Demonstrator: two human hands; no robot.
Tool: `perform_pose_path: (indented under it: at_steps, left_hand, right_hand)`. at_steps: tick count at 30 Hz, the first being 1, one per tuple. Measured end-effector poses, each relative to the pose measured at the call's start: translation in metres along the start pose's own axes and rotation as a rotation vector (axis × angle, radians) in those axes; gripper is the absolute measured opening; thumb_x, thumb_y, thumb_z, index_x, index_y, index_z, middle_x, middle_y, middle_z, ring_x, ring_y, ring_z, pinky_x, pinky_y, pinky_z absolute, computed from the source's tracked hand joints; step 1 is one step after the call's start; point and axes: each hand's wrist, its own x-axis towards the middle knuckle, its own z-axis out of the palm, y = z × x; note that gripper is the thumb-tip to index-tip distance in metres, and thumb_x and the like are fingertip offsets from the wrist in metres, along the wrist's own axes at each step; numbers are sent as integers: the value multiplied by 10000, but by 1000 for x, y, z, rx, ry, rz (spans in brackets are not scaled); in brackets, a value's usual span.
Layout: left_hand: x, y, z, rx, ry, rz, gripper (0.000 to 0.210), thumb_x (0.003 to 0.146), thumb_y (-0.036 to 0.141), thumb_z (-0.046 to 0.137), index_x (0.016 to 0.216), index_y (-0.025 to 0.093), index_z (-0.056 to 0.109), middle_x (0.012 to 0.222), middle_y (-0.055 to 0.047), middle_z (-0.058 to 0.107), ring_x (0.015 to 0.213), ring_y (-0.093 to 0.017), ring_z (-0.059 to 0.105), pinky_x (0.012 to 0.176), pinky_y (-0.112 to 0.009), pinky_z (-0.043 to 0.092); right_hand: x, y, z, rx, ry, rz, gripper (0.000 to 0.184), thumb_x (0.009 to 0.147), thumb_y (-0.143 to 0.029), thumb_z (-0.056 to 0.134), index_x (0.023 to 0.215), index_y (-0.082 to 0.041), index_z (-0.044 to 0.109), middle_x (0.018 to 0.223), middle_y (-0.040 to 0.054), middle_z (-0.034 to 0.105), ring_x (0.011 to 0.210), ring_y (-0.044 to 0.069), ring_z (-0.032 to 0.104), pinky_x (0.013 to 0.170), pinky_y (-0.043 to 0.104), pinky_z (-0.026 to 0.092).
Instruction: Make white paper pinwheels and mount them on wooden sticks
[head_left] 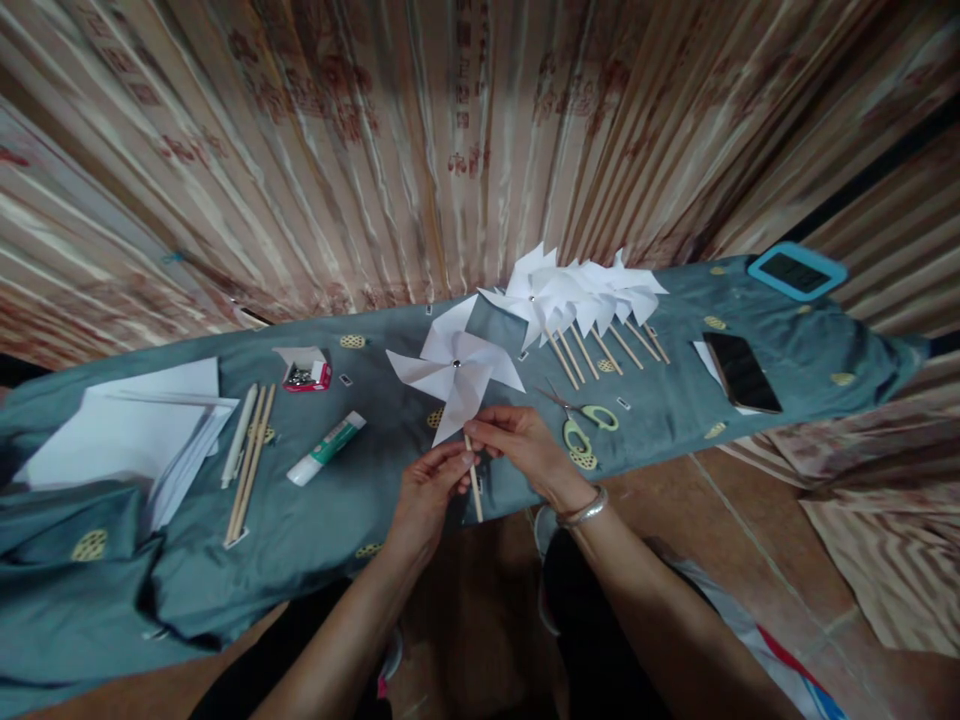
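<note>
A white paper pinwheel (480,366) with a shiny pin at its centre is held up above the cloth-covered table. Its wooden stick (475,490) points down toward me. My left hand (433,490) is closed, pinching the stick from the left. Just higher, my right hand (517,440) is also closed, its fingertips on the stick near the lowest blade. To the right of my right hand lie green-handled scissors (577,432). Several more white pinwheels (577,295) lie overlapping in a row at the back, their sticks toward me.
On the left are folded white paper sheets (127,430), wooden sticks (251,465), a white pen (240,437), a glue stick (327,449) and a small red box of metal pins (319,376). A phone (741,372) and a blue-framed device (798,271) are at right. A curtain (420,150) hangs behind.
</note>
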Motion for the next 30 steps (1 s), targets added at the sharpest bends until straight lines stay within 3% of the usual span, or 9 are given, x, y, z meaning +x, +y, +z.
perform_pose_path:
  at_steps: [12, 19, 25, 30]
  left_hand:
    - [2, -2, -1, 5, 42, -11, 349, 465, 325, 911, 722, 148, 756, 642, -9, 697, 502, -49, 504, 508, -178, 406]
    - [1, -3, -1, 14, 36, -11, 311, 481, 307, 899, 713, 150, 763, 646, -20, 707, 497, -53, 501, 508, -184, 405]
    - [0, -4, 0, 12, 37, -22, 339, 443, 321, 910, 694, 147, 765, 621, -16, 702, 489, -51, 502, 496, -177, 400]
    - [-1, -3, 1, 24, 30, -33, 357, 431, 337, 915, 694, 149, 766, 633, -23, 709, 492, -54, 509, 498, -180, 402]
  right_hand:
    - [1, -12, -18, -8, 92, -13, 384, 551, -528, 845, 594, -182, 684, 528, -31, 599, 470, 63, 410, 470, 239, 284]
    - [4, -20, -37, 27, 220, -132, 326, 599, -481, 825, 595, -189, 681, 544, -25, 596, 472, 66, 390, 470, 245, 278]
    - [13, -17, -57, -7, 494, -284, 285, 603, -445, 819, 719, -201, 728, 633, 3, 687, 545, 100, 512, 550, 255, 421]
    - [20, -8, -65, -68, 513, -336, 312, 620, -413, 808, 841, -202, 746, 779, 21, 744, 710, 147, 641, 749, 323, 517]
